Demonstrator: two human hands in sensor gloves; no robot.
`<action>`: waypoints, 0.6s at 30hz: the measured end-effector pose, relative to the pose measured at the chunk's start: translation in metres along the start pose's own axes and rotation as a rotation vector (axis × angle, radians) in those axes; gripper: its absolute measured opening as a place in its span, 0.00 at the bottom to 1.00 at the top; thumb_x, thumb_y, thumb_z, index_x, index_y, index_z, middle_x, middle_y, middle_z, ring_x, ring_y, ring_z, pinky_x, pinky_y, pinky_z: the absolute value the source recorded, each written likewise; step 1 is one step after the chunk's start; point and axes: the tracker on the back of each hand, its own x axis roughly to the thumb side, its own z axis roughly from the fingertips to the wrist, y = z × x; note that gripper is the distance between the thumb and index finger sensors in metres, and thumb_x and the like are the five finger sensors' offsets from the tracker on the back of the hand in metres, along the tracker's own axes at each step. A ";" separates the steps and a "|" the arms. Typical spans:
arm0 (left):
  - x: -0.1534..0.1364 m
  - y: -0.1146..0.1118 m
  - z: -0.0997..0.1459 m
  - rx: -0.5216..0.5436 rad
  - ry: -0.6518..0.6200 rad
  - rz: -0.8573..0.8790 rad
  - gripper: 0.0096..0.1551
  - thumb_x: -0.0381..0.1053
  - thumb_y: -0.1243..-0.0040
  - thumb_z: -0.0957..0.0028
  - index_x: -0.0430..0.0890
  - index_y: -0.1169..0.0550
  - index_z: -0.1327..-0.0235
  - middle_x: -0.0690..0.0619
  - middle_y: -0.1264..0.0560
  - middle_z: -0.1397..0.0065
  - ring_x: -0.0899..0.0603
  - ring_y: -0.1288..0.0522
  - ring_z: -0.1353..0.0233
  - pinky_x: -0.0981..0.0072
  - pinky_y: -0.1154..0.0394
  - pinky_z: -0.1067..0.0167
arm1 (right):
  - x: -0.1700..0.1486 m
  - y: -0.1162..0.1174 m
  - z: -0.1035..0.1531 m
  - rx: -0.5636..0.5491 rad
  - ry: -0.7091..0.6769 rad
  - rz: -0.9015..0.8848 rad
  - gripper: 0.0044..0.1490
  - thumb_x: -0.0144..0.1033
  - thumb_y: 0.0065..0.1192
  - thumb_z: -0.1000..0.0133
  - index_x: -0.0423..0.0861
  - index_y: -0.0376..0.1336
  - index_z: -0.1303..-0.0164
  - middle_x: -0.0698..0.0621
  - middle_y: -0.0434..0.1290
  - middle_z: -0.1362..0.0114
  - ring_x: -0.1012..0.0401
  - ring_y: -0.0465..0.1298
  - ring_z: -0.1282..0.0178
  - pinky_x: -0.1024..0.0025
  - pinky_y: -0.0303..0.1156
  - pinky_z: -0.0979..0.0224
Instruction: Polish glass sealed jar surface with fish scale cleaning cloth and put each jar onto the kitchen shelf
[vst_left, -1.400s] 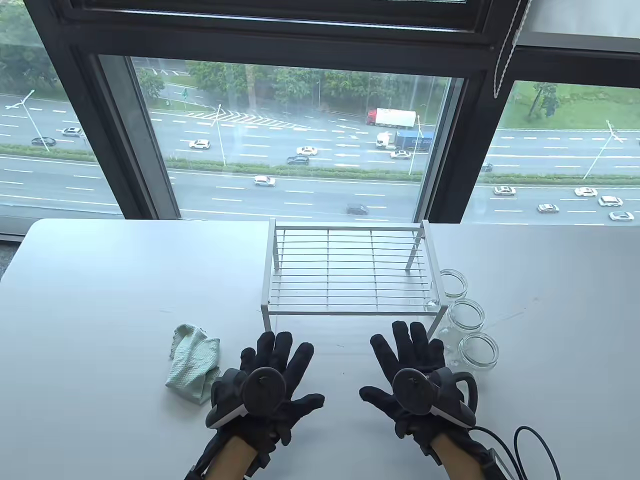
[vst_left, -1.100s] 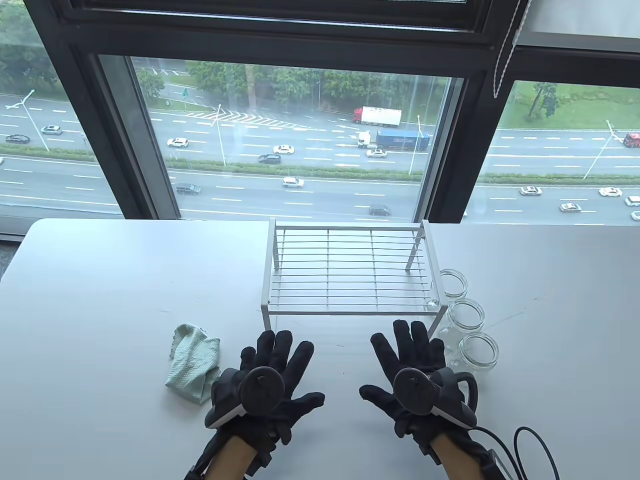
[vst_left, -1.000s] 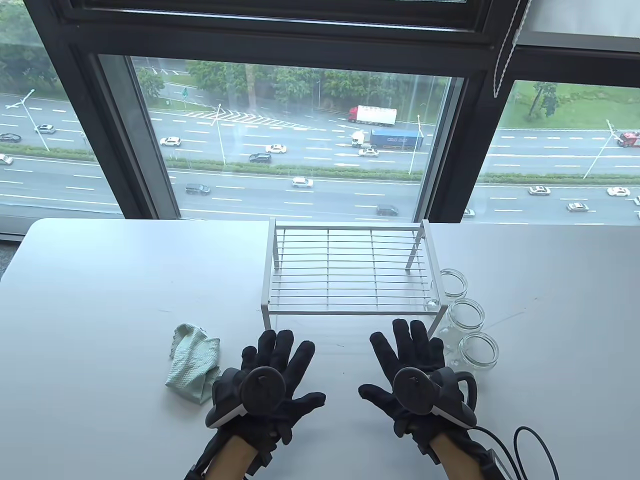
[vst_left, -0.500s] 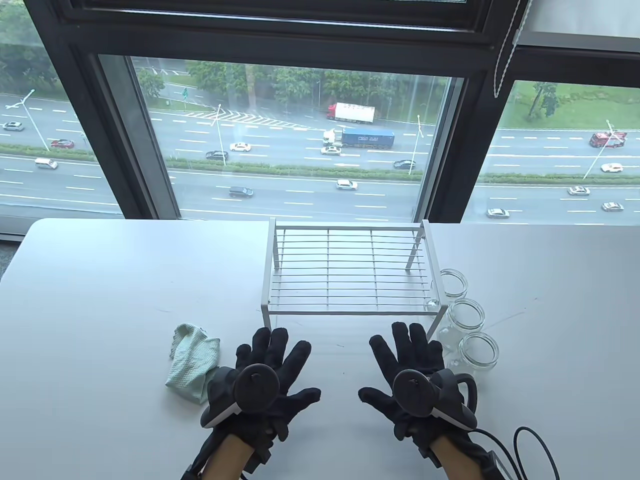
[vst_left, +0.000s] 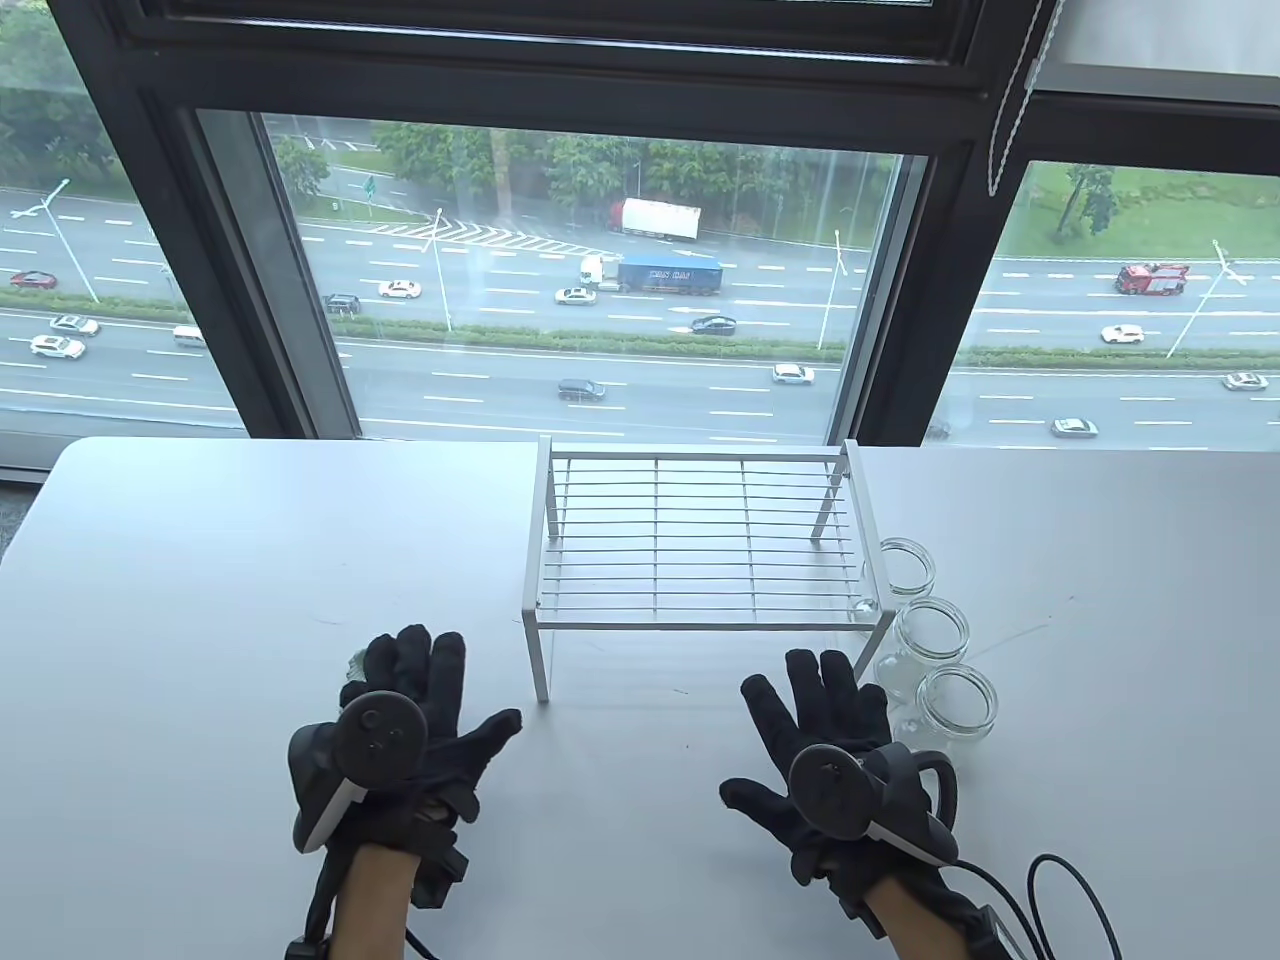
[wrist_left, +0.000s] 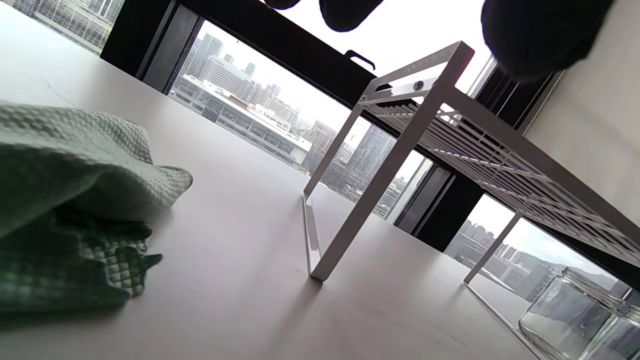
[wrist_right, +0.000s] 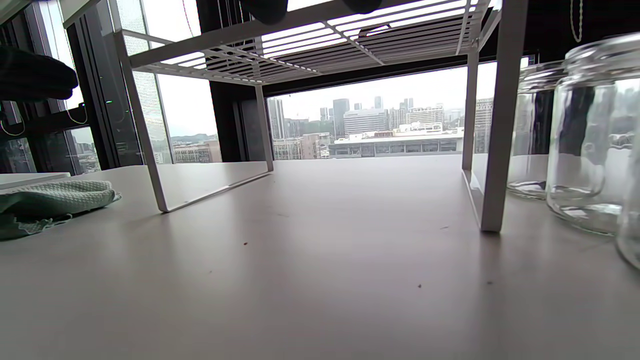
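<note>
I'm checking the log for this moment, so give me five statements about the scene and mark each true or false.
1. Three glass jars stand on the table to the right of the shelf. True.
2. One jar already sits on top of the shelf. False: the shelf's wire top is bare, and all three jars are on the table.
3. The left hand is over the green cloth with its fingers spread. True.
4. The right hand grips the nearest jar. False: it lies flat and open beside the jars, holding nothing.
5. The jars have lids on. False: their mouths are open, with no lids in view.
</note>
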 end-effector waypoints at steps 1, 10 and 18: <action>-0.009 0.000 -0.001 -0.008 0.040 0.012 0.60 0.80 0.46 0.52 0.50 0.49 0.15 0.42 0.58 0.09 0.30 0.66 0.12 0.26 0.62 0.27 | 0.000 0.000 0.000 0.002 -0.001 -0.001 0.60 0.79 0.43 0.56 0.60 0.42 0.14 0.42 0.37 0.09 0.40 0.35 0.14 0.32 0.39 0.20; -0.068 -0.018 -0.008 -0.197 0.326 0.047 0.63 0.74 0.35 0.52 0.50 0.53 0.16 0.43 0.61 0.10 0.32 0.68 0.13 0.27 0.63 0.27 | 0.001 0.001 0.001 0.031 -0.009 -0.011 0.60 0.79 0.45 0.55 0.60 0.42 0.14 0.42 0.37 0.09 0.40 0.36 0.14 0.32 0.40 0.21; -0.069 -0.039 -0.017 -0.357 0.299 -0.106 0.59 0.61 0.27 0.51 0.61 0.53 0.18 0.50 0.60 0.09 0.35 0.64 0.11 0.29 0.56 0.25 | -0.001 -0.001 0.002 0.055 -0.004 -0.025 0.60 0.78 0.46 0.55 0.60 0.42 0.14 0.41 0.37 0.09 0.40 0.36 0.14 0.32 0.41 0.20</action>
